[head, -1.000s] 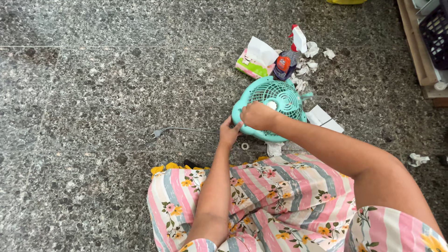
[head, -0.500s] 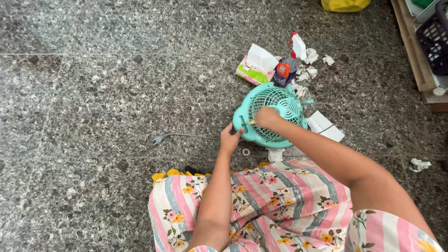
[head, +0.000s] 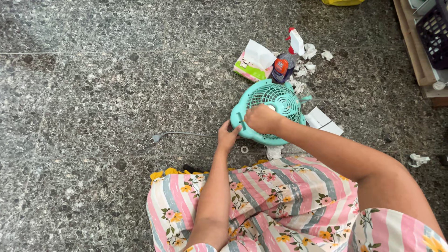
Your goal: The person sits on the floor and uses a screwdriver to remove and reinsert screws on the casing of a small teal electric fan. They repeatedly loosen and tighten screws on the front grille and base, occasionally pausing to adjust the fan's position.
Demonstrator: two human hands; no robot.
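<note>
A small teal table fan (head: pixel 275 100) lies face-up on the grey speckled stone floor (head: pixel 93 102) in front of my knees. My left hand (head: pixel 227 135) grips the fan's near-left rim and steadies it. Over the front grille my right hand (head: pixel 262 118) is closed into a fist and presses down; what it holds is hidden. A grey power cord with its plug (head: pixel 157 137) trails left from the fan. A small ring-shaped part (head: pixel 244 150) sits on the floor just below my left hand.
Behind the fan lie a green tissue pack (head: pixel 254 63), a spray bottle (head: pixel 285 58) and several crumpled tissues (head: pixel 308 51). White paper (head: pixel 322 120) sits right of the fan, another tissue (head: pixel 417 159) far right. A wooden shelf with a dark basket (head: pixel 431 37) stands at the upper right.
My head has shifted slightly, so the scene sits a little higher in view. Both hands stay on the fan; the right fist has moved slightly over the grille.
</note>
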